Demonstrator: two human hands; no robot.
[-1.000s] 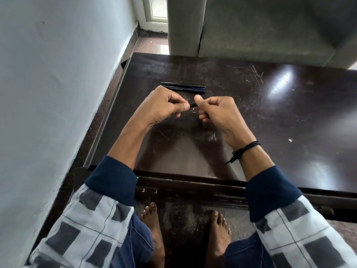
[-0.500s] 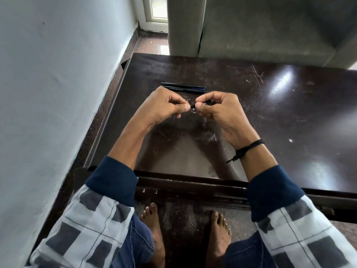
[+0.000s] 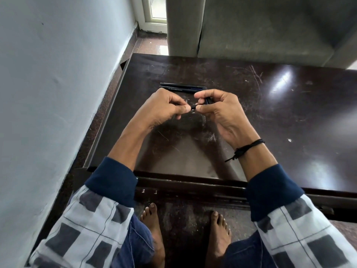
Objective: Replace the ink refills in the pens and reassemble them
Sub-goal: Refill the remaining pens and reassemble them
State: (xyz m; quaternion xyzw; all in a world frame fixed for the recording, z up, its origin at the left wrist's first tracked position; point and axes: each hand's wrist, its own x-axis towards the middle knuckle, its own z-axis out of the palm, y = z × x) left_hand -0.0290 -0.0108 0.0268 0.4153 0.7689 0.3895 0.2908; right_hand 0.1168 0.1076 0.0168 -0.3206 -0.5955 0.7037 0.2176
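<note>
Above a scratched, glossy dark table (image 3: 251,117), the left hand (image 3: 164,110) and right hand (image 3: 222,113) each pinch one end of a slim black pen (image 3: 193,107); more dark pens (image 3: 183,88) lie just beyond

Wall (image 3: 48,93) close left; pens (image 3: 182,87), perhaps two, lie ahead; tabletop (image 3: 289,113) opens right.

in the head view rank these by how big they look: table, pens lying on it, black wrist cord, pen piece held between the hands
table
pens lying on it and black wrist cord: look about alike, cord nearer the camera, so unranked
pen piece: smallest showing, mostly covered
</note>
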